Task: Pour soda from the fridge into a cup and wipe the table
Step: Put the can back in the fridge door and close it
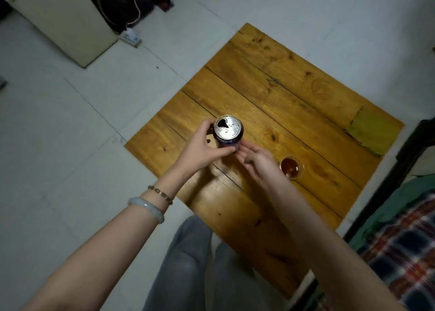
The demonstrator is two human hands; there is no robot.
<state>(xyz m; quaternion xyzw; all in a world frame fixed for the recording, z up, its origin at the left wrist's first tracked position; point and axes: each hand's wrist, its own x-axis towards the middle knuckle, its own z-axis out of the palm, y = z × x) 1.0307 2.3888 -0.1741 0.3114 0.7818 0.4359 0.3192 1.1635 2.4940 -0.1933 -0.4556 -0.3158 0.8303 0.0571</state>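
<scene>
A dark soda can (pixel 227 129) with a silver, opened top stands upright over the wooden table (pixel 294 94). My left hand (pixel 202 148) grips the can from the left, thumb and fingers curled round its side. My right hand (pixel 256 160) is just right of the can's base, fingers relaxed and fingertips touching or almost touching it. A small clear cup (pixel 291 167) holding brown soda stands on the table right beside my right wrist.
The low square table sits on a pale tiled floor (pixel 70 134). A yellow-green patch (pixel 369 131) marks the table's right corner. A cream cabinet (pixel 58 21) stands at the far left. Plaid fabric (pixel 404 247) and a dark frame lie on the right. My grey-trousered knees (pixel 200 263) are below.
</scene>
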